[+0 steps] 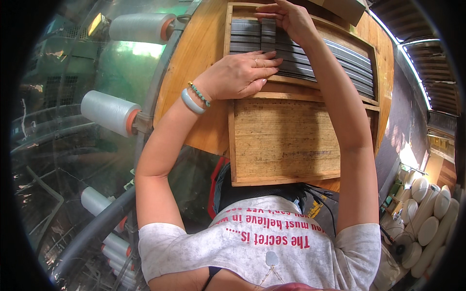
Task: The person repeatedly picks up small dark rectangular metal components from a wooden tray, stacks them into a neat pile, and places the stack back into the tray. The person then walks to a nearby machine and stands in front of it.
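A shallow wooden tray (pixel 375 72) holds rows of thin dark grey strips (pixel 298 62). A short stack of dark strips (pixel 268 34) lies crosswise over the rows near the tray's left end. My left hand (pixel 251 72) rests flat, palm down, at the near end of that stack, its fingers extended over the tray's near side. My right hand (pixel 287 18) is raised at the stack's far end, fingers spread and partly bent; whether its fingertips touch the stack is hard to tell. A second wooden tray (pixel 287 142), its stained bottom bare, lies nearer my body.
Both trays lie on a wooden table (pixel 204 109). A cardboard box (pixel 338 11) stands at the far right. White thread cones (pixel 109 112) sit on a metal frame at left, beside clear plastic sheeting. White rolls (pixel 427 225) are piled at lower right.
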Tool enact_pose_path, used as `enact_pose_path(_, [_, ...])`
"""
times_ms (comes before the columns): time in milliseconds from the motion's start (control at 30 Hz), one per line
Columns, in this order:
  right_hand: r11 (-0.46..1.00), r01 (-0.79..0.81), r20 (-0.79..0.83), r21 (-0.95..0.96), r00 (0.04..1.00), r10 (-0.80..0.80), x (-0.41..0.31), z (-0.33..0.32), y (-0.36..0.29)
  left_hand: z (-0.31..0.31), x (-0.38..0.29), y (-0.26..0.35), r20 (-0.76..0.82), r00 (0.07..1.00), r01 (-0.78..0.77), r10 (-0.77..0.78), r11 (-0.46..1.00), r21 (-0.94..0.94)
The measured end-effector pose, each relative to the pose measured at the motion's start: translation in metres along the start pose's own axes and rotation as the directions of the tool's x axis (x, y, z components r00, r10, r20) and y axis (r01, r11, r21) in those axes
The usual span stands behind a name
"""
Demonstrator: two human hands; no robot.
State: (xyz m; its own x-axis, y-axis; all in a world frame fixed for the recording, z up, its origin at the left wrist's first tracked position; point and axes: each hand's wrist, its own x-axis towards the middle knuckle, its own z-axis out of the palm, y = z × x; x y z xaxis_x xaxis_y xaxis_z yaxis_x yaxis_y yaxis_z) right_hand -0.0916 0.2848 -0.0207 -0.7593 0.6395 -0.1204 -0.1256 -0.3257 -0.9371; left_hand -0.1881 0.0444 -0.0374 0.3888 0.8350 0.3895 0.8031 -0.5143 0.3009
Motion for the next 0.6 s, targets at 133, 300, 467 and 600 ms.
enact_pose_path(133, [0.934,0.326,-0.159,-0.147,0.924,-0.348,-0.006,-0.004,0.0,0.0,0.001,-0.001,-0.009,1.0,-0.018,0.018,1.0,-0.005])
enact_pose_path(300, [0.416,0.467,0.07,-0.78,0.726,-0.684,-0.039,-0.009,0.012,0.0,0.0,0.0,-0.018,1.0,-0.018,0.018,1.0,-0.008])
enact_pose_path(467, [-0.12,0.369,0.38,-0.922,0.793,-0.476,-0.079,0.003,0.055,0.001,0.0,0.001,-0.04,0.999,-0.021,0.021,1.0,-0.006])
enact_pose_path(600, [-0.15,0.322,0.354,-0.935,0.866,-0.352,-0.092,0.01,0.059,-0.001,-0.001,0.002,0.006,0.999,0.048,-0.047,0.995,-0.085])
